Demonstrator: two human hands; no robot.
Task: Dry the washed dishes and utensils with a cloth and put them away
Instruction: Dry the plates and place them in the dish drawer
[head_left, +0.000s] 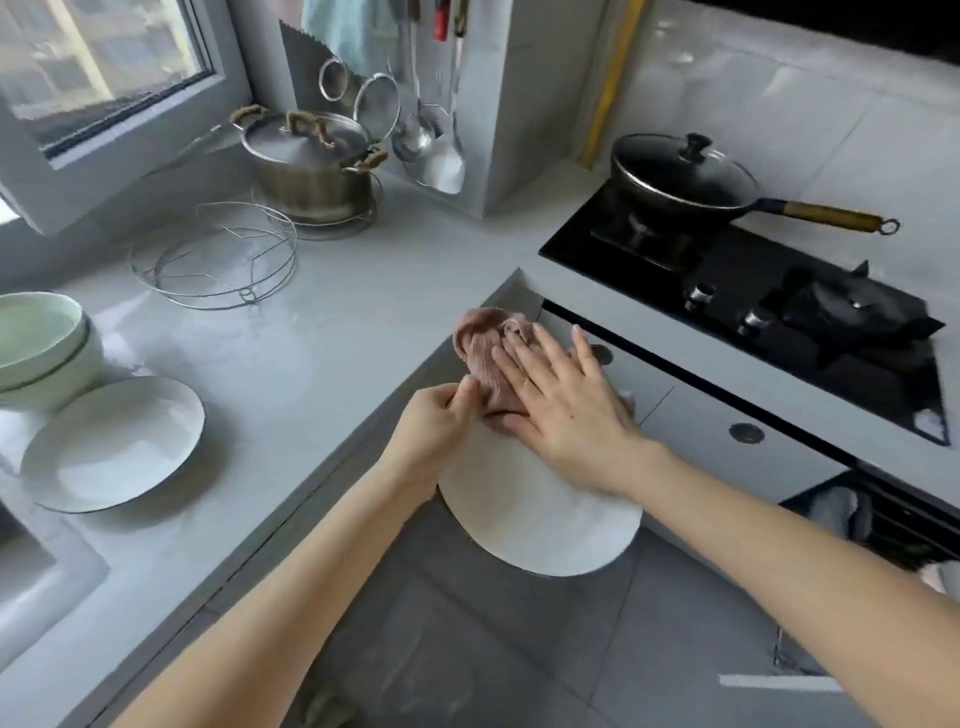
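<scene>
A white plate (540, 525) is held in the air in front of the counter corner, above the grey floor. My left hand (439, 428) grips its upper left rim, thumb on top. My right hand (561, 400) lies flat, fingers spread, pressing a pink cloth (483, 345) against the plate's upper part. Another white plate (111, 444) lies on the counter at the left. Stacked pale green bowls (39, 345) stand just behind it at the left edge.
A wire steaming rack (213, 260) and a lidded steel pot (306, 161) stand on the grey counter (311, 353). Ladles and strainers (415, 130) hang on the wall. A black wok with lid (685, 176) sits on the gas hob (753, 291). A drawer (883, 514) stands open at right.
</scene>
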